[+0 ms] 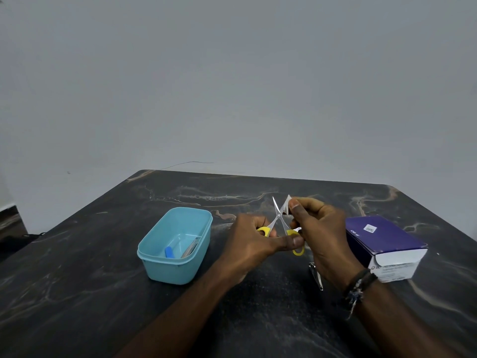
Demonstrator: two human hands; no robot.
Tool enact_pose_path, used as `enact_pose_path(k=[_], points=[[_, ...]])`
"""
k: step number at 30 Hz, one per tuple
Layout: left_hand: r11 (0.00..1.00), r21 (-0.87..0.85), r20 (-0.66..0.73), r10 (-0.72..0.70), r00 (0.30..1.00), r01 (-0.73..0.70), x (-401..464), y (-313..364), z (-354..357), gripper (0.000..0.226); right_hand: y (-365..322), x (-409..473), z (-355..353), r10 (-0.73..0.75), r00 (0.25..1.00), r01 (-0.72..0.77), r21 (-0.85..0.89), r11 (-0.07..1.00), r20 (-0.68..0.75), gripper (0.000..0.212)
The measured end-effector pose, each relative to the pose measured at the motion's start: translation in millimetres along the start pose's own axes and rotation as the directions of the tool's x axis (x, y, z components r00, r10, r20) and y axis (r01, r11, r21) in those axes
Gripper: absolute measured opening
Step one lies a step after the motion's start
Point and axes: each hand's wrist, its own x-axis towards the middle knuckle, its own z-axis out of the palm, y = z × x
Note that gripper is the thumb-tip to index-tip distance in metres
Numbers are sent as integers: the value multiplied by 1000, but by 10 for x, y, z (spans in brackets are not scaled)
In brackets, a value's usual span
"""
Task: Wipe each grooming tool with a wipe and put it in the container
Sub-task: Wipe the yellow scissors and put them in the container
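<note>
Small scissors (pixel 279 220) with yellow handles are held up over the dark table, blades spread apart and pointing away from me. My left hand (pixel 254 237) grips the yellow handles. My right hand (pixel 318 228) pinches a white wipe (pixel 287 204) around the right blade. A light-blue plastic container (pixel 178 245) stands to the left of my hands; a blue-tipped tool (pixel 169 251) and a metal tool (pixel 191 248) lie inside it. A metal nail clipper (pixel 316 276) lies on the table under my right wrist.
A purple and white box (pixel 384 244) sits on the table right of my right hand. The dark marbled table (pixel 90 293) ends at a grey wall behind. A braided band is on my right wrist.
</note>
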Motion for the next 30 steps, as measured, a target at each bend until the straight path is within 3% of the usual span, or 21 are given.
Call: enact_pose_path(k=[10,22,30], points=[[1000,11,1,-26,1000,26,-13,2,13,44,12,-8,-11,2,998,-2,6,1000,63,11],[995,-85,32,-51,998,54,-20,35,-1,42,39,47,-54,47,999,-48,49,998,22,2],[996,-74,29,-49,998,51,-35,57,-11,40,33,56,-52,58,997,-62,73,995,48,17]])
